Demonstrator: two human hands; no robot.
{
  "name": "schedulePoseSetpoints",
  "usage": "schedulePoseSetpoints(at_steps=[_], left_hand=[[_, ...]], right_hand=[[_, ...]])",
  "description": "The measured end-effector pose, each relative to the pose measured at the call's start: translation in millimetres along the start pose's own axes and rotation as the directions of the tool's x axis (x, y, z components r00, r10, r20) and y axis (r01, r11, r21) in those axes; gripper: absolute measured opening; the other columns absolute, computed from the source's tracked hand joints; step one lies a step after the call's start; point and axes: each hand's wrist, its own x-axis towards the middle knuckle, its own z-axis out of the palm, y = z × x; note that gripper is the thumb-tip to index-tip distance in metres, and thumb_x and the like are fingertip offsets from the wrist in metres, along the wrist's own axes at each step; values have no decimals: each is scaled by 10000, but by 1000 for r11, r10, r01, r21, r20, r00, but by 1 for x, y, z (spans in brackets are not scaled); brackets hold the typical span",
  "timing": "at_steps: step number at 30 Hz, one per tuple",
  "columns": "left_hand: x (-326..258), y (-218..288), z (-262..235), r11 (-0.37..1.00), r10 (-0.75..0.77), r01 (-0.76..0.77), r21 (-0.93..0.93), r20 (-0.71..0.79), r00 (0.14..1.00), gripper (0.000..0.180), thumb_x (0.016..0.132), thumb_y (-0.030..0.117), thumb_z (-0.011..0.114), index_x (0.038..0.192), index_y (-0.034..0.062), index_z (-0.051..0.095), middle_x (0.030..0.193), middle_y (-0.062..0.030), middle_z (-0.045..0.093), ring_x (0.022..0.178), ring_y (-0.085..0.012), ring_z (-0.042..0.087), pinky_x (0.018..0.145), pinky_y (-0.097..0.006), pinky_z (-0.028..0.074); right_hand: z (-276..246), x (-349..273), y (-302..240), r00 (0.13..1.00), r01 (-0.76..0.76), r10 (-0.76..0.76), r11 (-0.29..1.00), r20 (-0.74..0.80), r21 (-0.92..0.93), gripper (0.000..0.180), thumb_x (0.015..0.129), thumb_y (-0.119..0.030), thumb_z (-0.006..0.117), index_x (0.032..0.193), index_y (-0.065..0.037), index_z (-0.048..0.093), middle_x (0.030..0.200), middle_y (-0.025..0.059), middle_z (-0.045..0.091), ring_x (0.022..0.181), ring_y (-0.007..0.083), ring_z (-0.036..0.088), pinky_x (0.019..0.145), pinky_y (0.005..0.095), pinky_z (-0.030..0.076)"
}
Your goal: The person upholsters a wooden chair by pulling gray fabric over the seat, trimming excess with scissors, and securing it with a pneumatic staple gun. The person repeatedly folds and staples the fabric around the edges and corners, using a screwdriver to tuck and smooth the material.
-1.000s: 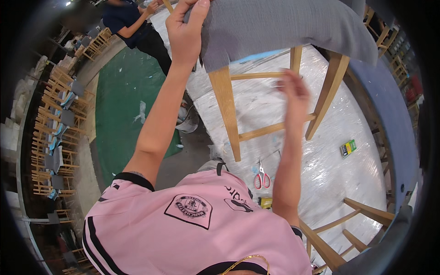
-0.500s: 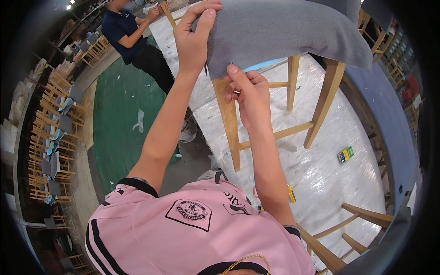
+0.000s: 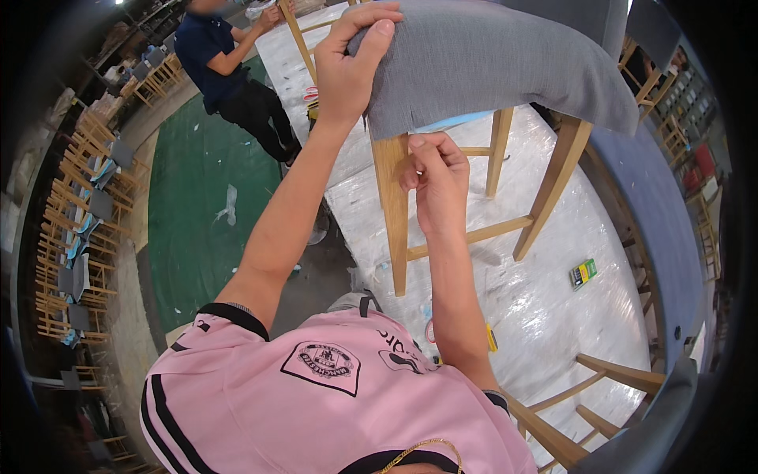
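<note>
A wooden-legged chair stands on the table, its seat end wrapped in a grey fabric cover (image 3: 489, 67). My left hand (image 3: 351, 75) grips the cover's left corner, its fingers over the top and thumb along the near face. Just below the fabric's lower edge, by the top of the near wooden leg (image 3: 393, 205), is my right hand (image 3: 439, 178). Its fingers are curled in and the thumb presses toward them; anything they pinch is hidden. A strip of light blue lining (image 3: 454, 120) shows under the cover.
Plastic film wraps the white tabletop (image 3: 529, 316). On it lie a green-and-yellow small box (image 3: 583, 274) and a yellow-handled tool (image 3: 492, 337). More wooden legs (image 3: 624, 371) stand at lower right. Another person (image 3: 229, 71) works at far left beside a green floor sheet (image 3: 189, 213); stacked chairs (image 3: 79, 268) line the left.
My right hand has come down slightly from the fabric edge, its thumb now below it. My left hand keeps its hold on the corner while the view has shifted a little.
</note>
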Motion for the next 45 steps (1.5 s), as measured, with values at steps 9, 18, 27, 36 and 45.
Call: schedulePoseSetpoints(at_steps=[9,18,27,36,45], left_hand=[[-1,5,5,982,-143,138,-129,-32,989,173,1022,131,632,1093,11,733,1211,-53,698,1116,-120,606,982,-253,436],[6,14,0,970,-224,229,-86,63,973,215,1021,173,649,1160,25,719,1328,-61,655,1207,-142,573,1035,-284,423],[13,17,-27,985,-110,57,162,347,931,450,959,258,741,1334,41,621,1499,-119,522,1424,-242,435,1187,-381,304],[20,24,-35,983,-57,-37,180,489,870,655,882,268,826,1434,57,546,1534,-140,473,1450,-257,398,1193,-402,301],[72,68,-23,799,-327,-119,590,592,737,653,924,447,727,1398,15,603,1326,-232,642,1274,-344,588,1094,-406,434]], right_hand=[[-18,-6,2,988,126,-149,917,-31,-379,401,921,-328,809,742,-58,572,614,-20,517,505,65,480,478,235,363],[1,31,-7,991,132,-132,978,11,-162,384,898,-349,838,823,-27,643,654,2,580,515,73,496,471,242,367],[-6,72,29,920,391,-378,898,100,-202,311,918,-281,826,884,1,698,732,-7,648,619,48,531,561,223,408],[-1,88,41,854,516,-502,851,138,-93,318,935,-263,810,960,38,708,863,18,692,749,75,588,663,247,471],[-13,83,44,892,446,-428,887,146,-118,302,941,-281,804,958,2,701,834,-6,671,707,54,548,619,235,430]])
